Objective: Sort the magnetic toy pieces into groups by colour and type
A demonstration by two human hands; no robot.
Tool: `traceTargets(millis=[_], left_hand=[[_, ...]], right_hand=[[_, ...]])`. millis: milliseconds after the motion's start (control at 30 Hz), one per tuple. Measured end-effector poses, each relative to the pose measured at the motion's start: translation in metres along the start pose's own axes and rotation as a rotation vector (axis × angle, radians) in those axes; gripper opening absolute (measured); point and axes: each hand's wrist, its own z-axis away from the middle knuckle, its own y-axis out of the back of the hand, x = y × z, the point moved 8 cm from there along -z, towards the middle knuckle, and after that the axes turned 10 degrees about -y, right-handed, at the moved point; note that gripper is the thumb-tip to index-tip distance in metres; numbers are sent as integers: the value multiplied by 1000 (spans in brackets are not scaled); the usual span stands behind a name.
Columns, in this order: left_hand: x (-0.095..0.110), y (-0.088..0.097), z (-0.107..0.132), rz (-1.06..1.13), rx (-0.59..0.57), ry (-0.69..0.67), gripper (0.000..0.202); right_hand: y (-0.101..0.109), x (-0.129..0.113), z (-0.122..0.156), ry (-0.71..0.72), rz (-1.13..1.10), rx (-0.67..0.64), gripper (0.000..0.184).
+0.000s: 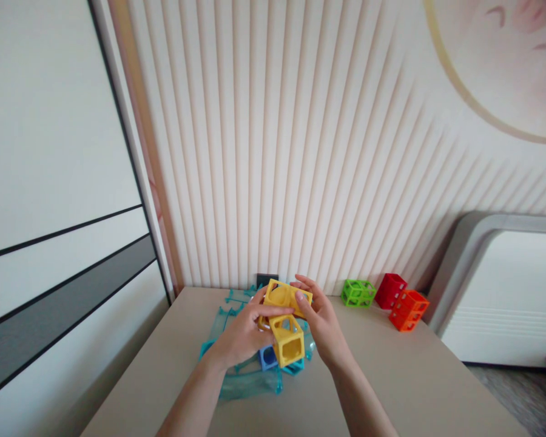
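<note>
Between my two hands, above the table, are yellow open-frame cube blocks (289, 347), several of them joined in a cluster. My left hand (243, 331) grips the cluster from the left, its fingers reaching between the upper and lower cubes. On the right, my right hand (319, 315) presses its thumb on the upper right cube, with the other fingers behind it. Below and behind the blocks lie translucent teal pieces (250, 385), some tube-shaped. A blue cube block (268, 358) sits among them, partly hidden by the yellow cluster.
Green blocks (358, 293), red blocks (390, 291) and orange blocks (408, 310) stand at the table's back right. A small black object (267, 279) is against the ribbed wall (273, 152). A grey-and-white panel (509, 285) stands beyond the right edge of the table (404, 382).
</note>
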Motion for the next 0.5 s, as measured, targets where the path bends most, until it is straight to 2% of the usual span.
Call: traceTargets(millis=[200, 300, 400, 500], left_hand=[[1, 7, 2, 52, 165, -20, 37], [12, 12, 3, -47, 247, -61, 34], [27, 22, 7, -176, 372, -159, 30], [37, 27, 11, -338, 438, -262, 27]], right_hand=[[-16, -4, 11, -8, -62, -105, 56], [-14, -11, 17, 63, -27, -48, 57], [-11, -19, 24, 119, 58, 25, 58], [-16, -20, 28, 90, 105, -16, 59]])
